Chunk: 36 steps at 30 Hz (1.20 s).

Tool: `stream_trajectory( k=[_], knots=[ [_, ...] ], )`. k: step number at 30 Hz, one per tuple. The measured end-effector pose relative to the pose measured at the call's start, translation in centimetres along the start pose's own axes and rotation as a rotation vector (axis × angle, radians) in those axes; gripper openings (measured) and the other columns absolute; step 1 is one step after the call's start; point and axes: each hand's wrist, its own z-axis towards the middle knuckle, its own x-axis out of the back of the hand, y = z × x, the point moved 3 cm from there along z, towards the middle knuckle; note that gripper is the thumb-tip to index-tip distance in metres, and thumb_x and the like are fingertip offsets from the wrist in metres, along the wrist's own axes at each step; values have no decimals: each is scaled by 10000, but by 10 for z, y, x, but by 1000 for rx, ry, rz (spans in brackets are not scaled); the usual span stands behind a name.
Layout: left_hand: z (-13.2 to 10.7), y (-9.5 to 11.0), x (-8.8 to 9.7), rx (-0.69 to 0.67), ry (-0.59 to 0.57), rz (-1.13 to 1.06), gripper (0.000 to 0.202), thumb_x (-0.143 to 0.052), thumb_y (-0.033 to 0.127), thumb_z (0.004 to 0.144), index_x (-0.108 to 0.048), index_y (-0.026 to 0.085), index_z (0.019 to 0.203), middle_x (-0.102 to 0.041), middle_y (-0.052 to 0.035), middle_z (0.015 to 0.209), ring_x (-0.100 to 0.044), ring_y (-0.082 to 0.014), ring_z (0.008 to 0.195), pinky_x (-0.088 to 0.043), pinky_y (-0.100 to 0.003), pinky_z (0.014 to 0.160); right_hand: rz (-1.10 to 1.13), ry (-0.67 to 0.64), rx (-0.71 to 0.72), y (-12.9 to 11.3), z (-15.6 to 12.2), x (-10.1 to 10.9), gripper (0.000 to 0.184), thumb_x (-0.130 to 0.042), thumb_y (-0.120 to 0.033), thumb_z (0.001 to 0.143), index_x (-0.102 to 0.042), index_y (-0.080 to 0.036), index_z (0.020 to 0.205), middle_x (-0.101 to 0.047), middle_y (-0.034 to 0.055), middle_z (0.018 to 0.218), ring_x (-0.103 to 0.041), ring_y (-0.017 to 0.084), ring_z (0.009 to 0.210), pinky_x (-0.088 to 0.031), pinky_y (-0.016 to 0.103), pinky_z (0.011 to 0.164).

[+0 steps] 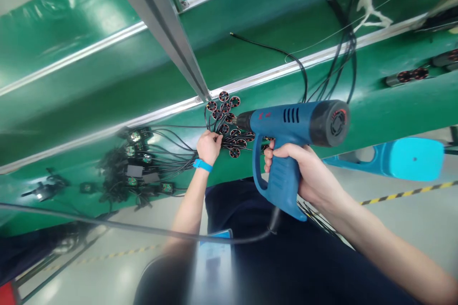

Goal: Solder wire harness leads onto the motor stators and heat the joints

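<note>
My right hand is wrapped around the handle of a blue heat gun, whose black nozzle points left. Just past the nozzle lies a cluster of small round motor parts with dark and reddish coils, several of them joined to black cables. My left hand, with a blue band at the wrist, is closed on a bunch of these black cables beside the round parts. Whether the nozzle touches any part I cannot tell. The fingertips of my left hand are partly hidden among the cables.
Left on the green bench is a pile of black cables with small circuit boards. A metal post rises behind the cluster. The gun's grey cord crosses the front. Loose black cables hang behind; a blue stool stands right.
</note>
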Motion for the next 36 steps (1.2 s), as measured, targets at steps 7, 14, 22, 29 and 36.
stream_trajectory(
  k=[7,14,22,29,36],
  knots=[
    [3,4,1,61,-55,25,211,-654,393,918,-783,235,863,-680,-55,910,-655,-208,833,-428,-307,681,-60,14,-68,-1,8,-5,219,-736,-234,550,-636,-181,738,-619,14,682,-578,149,569,-511,248,519],
    [16,5,9,-72,-67,116,250,-559,305,963,-791,215,939,-660,-88,976,-620,-234,967,-463,-328,833,25,96,-4,1,-16,1,216,-754,-260,603,-624,-184,758,-582,2,679,-542,135,568,-507,254,543],
    [34,11,5,-228,-192,272,159,-742,322,836,-810,220,937,-603,-120,1068,-496,-333,1152,-432,-431,957,204,295,280,2,-37,11,245,-794,-201,617,-623,-199,793,-578,-9,794,-566,126,731,-556,230,664],
    [33,-5,1,-119,39,86,149,-669,294,891,-783,213,942,-556,-103,1024,-508,-286,1067,-446,-414,943,79,174,144,3,-28,13,201,-763,-224,632,-636,-200,787,-590,4,729,-562,148,634,-535,269,596],
    [29,-22,0,-3,221,-127,110,-702,260,875,-768,216,950,-525,-110,1212,-531,-261,1084,-456,-411,960,-19,13,-13,18,-7,-6,148,-719,-241,656,-627,-201,764,-590,5,691,-539,149,579,-500,276,547]
  ],
)
